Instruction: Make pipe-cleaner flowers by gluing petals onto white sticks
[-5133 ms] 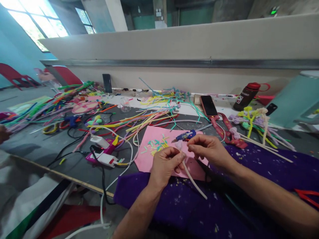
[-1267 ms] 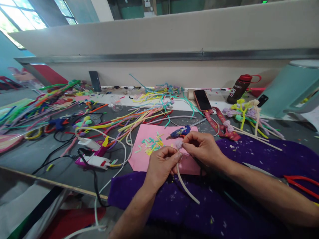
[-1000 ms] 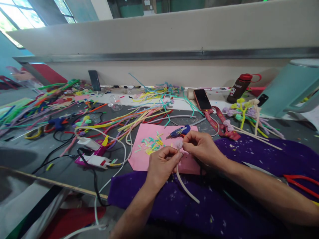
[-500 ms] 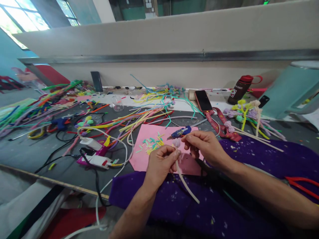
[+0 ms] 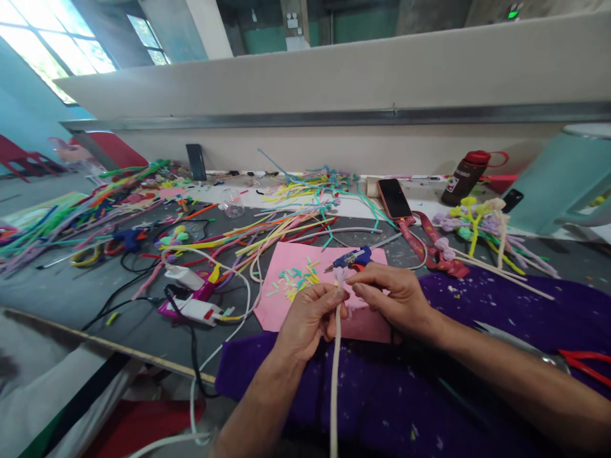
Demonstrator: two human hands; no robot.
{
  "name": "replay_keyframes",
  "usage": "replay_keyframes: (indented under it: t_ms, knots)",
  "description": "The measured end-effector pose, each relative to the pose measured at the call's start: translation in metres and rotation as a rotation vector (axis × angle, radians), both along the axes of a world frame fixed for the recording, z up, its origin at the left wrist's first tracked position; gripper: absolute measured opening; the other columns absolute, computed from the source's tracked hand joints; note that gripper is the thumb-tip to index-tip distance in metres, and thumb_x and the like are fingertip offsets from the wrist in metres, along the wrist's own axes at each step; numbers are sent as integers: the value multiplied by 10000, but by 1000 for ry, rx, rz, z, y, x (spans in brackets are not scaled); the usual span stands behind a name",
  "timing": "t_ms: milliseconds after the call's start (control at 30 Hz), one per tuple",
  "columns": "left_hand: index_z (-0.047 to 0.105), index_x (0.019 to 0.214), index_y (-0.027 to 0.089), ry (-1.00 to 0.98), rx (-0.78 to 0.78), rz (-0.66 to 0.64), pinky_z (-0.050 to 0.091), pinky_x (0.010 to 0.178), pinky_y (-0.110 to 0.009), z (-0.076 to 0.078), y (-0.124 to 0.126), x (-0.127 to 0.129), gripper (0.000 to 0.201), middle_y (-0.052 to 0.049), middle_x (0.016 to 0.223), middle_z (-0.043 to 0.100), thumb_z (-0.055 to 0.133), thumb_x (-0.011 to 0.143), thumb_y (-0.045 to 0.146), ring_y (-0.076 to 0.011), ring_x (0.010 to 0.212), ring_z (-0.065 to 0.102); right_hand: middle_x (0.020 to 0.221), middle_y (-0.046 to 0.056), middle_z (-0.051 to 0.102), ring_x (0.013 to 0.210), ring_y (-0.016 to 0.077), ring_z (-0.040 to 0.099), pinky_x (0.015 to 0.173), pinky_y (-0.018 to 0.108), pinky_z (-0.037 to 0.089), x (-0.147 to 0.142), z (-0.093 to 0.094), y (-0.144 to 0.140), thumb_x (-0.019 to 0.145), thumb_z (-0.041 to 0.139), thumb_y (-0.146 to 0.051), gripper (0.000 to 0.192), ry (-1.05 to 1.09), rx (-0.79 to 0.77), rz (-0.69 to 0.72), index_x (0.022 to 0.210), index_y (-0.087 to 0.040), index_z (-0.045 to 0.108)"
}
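Observation:
My left hand (image 5: 308, 321) is closed, thumb and fingers pinching a pale lilac pipe-cleaner flower (image 5: 340, 275) at its base. A long cream stem (image 5: 336, 375) runs from the flower down toward me. My right hand (image 5: 394, 289) is closed too, with thumb and index fingertips at the flower's right-hand petals. Beneath both hands lies a pink sheet (image 5: 279, 261), with short yellow and mint cut pieces (image 5: 298, 278) scattered on it. Just behind the flower, a blue glue gun (image 5: 351, 257) rests on the sheet.
Scissors with red handles (image 5: 585, 362) lie at right on a purple cloth (image 5: 496, 305). A power strip (image 5: 191, 308) with cables is at left. Pipe cleaners (image 5: 267, 235) spread behind. A phone (image 5: 394, 198), brown bottle (image 5: 465, 178) and large teal mug (image 5: 558, 181) stand farther back.
The stem has swung from slanting right to hanging nearly straight toward me. My right fingertips have come in to the flower. The whole view has shifted slightly.

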State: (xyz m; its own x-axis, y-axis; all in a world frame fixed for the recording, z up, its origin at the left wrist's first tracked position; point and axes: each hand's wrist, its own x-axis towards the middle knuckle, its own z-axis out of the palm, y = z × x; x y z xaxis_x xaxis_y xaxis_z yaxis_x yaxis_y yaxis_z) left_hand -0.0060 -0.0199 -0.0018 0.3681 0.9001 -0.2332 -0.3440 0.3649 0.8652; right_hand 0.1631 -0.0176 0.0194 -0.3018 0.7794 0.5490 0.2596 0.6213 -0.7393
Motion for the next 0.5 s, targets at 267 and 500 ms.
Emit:
replay_keyframes:
  t_ms: [267, 500]
  knots:
    - [595, 641, 121, 79, 70, 58, 279, 271, -122, 1, -3, 2, 197, 21, 505, 597, 673, 703, 291, -24, 272, 424, 606, -22, 590, 459, 67, 501, 424, 179, 380, -4, 1, 1, 767, 585, -253, 112, 144, -409, -36, 740, -154, 630]
    - [597, 661, 128, 211, 196, 97, 344, 303, -148, 2, -5, 5, 211, 17, 493, 592, 664, 704, 323, -57, 307, 468, 566, -43, 573, 413, 48, 469, 395, 165, 376, -6, -1, 2, 726, 635, -299, 152, 234, -598, 16, 713, -149, 609]
